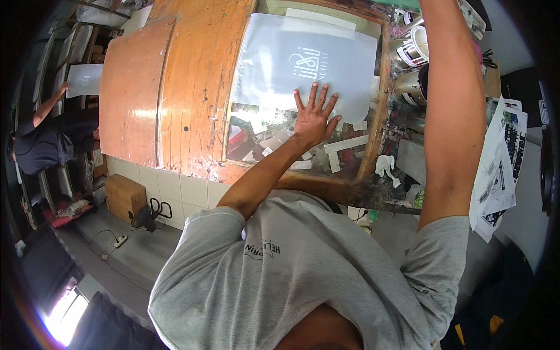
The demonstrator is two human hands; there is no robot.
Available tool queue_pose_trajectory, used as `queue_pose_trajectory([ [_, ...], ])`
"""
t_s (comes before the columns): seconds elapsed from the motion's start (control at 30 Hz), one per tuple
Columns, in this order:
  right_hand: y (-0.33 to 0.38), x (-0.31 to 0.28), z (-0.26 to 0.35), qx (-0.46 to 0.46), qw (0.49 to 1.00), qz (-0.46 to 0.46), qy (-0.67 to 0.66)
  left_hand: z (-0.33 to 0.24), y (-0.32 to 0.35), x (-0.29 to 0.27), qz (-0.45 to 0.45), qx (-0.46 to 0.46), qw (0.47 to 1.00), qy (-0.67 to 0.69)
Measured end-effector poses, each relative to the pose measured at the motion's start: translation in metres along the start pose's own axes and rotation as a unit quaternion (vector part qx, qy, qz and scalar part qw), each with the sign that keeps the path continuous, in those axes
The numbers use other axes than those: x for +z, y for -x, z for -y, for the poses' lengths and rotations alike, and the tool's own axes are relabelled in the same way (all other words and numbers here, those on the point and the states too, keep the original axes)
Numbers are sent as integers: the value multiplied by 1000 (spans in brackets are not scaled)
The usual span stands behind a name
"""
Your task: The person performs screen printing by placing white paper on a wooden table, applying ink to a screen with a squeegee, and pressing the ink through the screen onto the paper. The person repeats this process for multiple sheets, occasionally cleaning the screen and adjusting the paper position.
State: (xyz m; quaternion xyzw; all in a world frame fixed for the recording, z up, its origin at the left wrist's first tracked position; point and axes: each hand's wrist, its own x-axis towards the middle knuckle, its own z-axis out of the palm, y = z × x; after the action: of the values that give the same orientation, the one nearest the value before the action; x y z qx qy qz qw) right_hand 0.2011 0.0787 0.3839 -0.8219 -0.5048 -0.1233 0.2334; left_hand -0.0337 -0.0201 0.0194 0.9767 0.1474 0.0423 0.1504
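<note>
The left hand point(314, 119) is lying flat with fingers spread, pressing on the lower edge of a translucent film sheet point(303, 64); it is grasping nothing. The sheet is lying on a glass panel point(262, 137) set in a wooden frame point(373, 140), extending away from the palm toward the far edge of the surface point(175, 87), its long axis running roughly side to side. The right arm point(452, 111) is reaching up past the frame's right edge; its hand is out of view, so its state cannot be told. Tape strips point(344, 144) are lying under the glass near the wrist. Cans point(411, 52) are standing at the right edge. Another person point(46, 140) is working by shelves at far left.
</note>
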Motion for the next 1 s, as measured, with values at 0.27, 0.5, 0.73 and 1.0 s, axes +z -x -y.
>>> queue_pose_trajectory([
  [0.27, 10, -23, 21, 15, 994, 105, 17, 1, 1, 6, 6, -3, 1000, 0],
  [0.5, 22, -32, 31, 57, 995, 70, 43, 0, 3, -9, -34, 25, 996, 74],
  [0.73, 136, 46, 44, -18, 999, 46, 19, -2, 15, -160, -259, -140, 699, 651],
  [1.0, 289, 156, 42, 11, 970, 243, -7, 40, 62, -89, -69, -447, 375, 809],
])
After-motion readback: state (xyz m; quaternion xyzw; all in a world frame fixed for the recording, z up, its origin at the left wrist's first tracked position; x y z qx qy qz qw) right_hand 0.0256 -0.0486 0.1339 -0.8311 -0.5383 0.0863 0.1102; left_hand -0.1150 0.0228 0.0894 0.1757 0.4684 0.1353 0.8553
